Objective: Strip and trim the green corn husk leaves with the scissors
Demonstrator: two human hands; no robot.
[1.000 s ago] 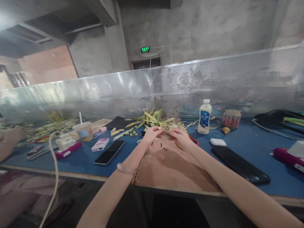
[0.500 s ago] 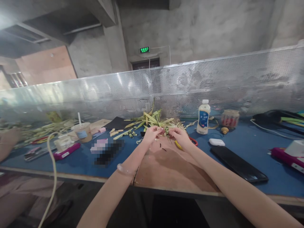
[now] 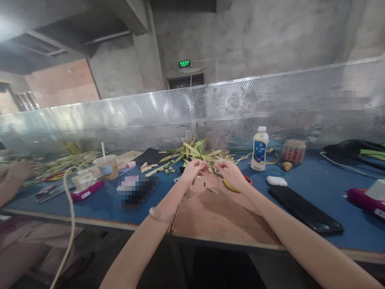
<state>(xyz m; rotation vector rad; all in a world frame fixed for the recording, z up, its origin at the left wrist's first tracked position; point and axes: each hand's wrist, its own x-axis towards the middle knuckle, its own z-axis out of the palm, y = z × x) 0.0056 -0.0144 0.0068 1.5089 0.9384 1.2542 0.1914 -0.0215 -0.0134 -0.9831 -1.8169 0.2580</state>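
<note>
My left grip (image 3: 192, 171) and my right grip (image 3: 230, 175) meet over the far end of the brown board (image 3: 216, 216) that lies on the blue desk (image 3: 331, 188). Both are clenched at the fingertips, pinching a thin leaf strip (image 3: 211, 167) between them. The strip is held just above the board, at the near edge of the leaf pile (image 3: 194, 150). It is too small for me to tell how it is folded. A clear bangle (image 3: 159, 214) sits on my left wrist.

Just beside my right grip, partly under it, lies a yellow-handled tool (image 3: 231, 186). To the right of the pile a white bottle (image 3: 260, 148) stands upright, with a small jar (image 3: 293, 150) further right. A white case (image 3: 276, 181) lies near a black phone (image 3: 305, 209), which lies flat toward the desk's near edge.

To my left stand a cup with a straw (image 3: 106, 166) and a pink box (image 3: 88, 191), well apart from my grips. At the far left, another person's hand (image 3: 17, 170) rests by more leaves. A perforated metal screen (image 3: 270, 104) runs along the back of the desk.
</note>
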